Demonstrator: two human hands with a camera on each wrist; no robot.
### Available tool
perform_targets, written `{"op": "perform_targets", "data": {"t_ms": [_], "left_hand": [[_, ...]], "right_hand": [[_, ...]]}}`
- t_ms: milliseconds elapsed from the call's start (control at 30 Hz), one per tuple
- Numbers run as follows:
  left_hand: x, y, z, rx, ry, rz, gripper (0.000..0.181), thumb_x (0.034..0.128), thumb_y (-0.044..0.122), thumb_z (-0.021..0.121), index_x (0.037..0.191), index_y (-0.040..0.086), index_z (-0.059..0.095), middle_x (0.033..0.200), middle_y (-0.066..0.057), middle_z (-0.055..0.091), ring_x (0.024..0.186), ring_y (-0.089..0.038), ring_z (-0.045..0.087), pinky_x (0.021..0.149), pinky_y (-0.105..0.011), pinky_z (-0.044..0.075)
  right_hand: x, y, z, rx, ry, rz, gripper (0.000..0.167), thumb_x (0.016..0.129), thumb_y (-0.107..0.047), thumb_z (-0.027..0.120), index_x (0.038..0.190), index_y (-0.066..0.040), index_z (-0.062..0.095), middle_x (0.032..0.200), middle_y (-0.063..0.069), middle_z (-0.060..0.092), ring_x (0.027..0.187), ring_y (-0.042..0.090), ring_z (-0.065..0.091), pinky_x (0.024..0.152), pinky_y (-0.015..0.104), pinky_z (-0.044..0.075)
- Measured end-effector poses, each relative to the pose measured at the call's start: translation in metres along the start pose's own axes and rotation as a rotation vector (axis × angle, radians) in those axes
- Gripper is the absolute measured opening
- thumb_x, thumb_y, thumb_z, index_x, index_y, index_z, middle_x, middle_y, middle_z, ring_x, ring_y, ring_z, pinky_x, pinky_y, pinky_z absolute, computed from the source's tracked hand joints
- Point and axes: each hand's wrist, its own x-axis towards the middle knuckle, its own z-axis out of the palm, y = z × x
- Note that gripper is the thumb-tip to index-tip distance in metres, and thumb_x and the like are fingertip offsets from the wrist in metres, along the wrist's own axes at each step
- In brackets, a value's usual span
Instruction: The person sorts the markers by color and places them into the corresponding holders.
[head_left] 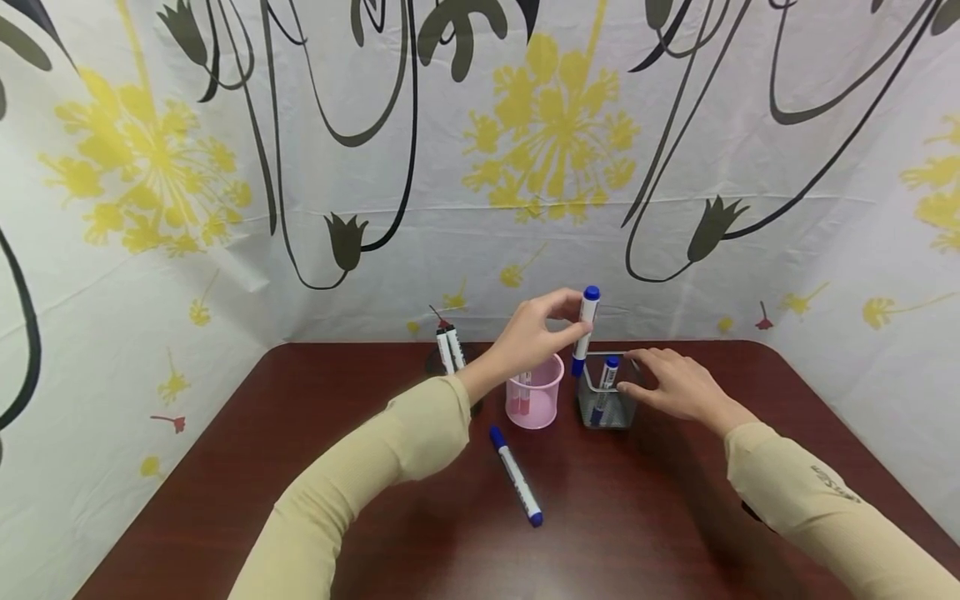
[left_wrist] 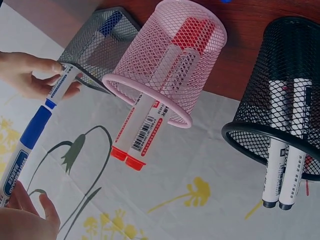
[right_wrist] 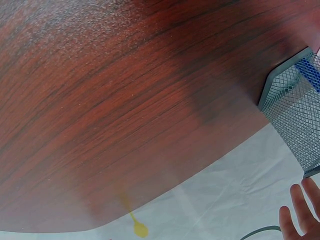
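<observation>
My left hand (head_left: 528,333) pinches a blue whiteboard marker (head_left: 588,310) between thumb and fingers. The marker stands nearly upright, its lower end at the left rim of a grey square mesh pen holder (head_left: 621,414). Inside that holder leans another blue marker (head_left: 608,373). My right hand (head_left: 675,383) is at the holder's right side, fingertips at the rim; in the right wrist view its fingers (right_wrist: 300,207) look fairly straight. A third blue marker (head_left: 516,477) lies on the table in front of the holders.
Left of the grey holder stands a pink round mesh holder (head_left: 546,407) with two red markers (left_wrist: 135,132). Farther left, partly behind my left arm, is a black mesh holder (left_wrist: 252,102) with two black markers (left_wrist: 275,170). A patterned cloth (head_left: 450,167) hangs behind the dark-red table (head_left: 600,533).
</observation>
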Motion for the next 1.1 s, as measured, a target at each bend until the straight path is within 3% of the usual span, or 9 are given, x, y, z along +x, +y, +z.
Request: {"op": "perform_targets", "data": {"t_ms": [433,733,967,1100], "left_hand": [[0.015,-0.008,0.007,0.015,0.041,-0.072,0.029,0.0852,0.02,0.06,0.111,0.008,0.056,0.095,0.002,0.06,0.088,-0.004,0.054,0.081,-0.017,0.038],[0.026,-0.016,0.017,0.006,0.044,-0.102,0.03,0.0857,0.018,0.059,0.113,0.007,0.055,0.095,0.001,0.059,0.085,-0.004,0.055,0.08,-0.026,0.042],[0.033,-0.019,0.026,0.009,0.039,-0.111,0.029,0.085,0.017,0.06,0.112,0.008,0.056,0.094,0.002,0.059,0.084,-0.003,0.054,0.077,-0.017,0.041],[0.035,-0.022,0.029,0.002,0.034,-0.12,0.029,0.0853,0.018,0.059,0.113,0.009,0.055,0.094,0.003,0.059,0.084,-0.003,0.054,0.077,-0.019,0.041]], "right_hand": [[0.0,0.0,0.0,0.013,-0.027,0.025,0.065,0.079,-0.057,0.053,0.118,-0.004,0.052,0.105,0.016,0.057,0.093,0.032,0.051,0.076,0.052,0.04],[0.0,0.001,0.001,0.009,-0.016,0.014,0.064,0.079,-0.055,0.054,0.118,-0.004,0.052,0.105,0.016,0.057,0.093,0.033,0.052,0.076,0.052,0.04],[0.001,0.0,0.001,0.009,-0.009,0.009,0.061,0.079,-0.052,0.056,0.117,-0.004,0.053,0.104,0.016,0.057,0.092,0.032,0.052,0.075,0.052,0.041],[0.001,0.001,0.0,0.009,-0.005,0.007,0.061,0.079,-0.051,0.056,0.117,-0.003,0.053,0.103,0.015,0.058,0.091,0.031,0.052,0.075,0.051,0.041]]}}
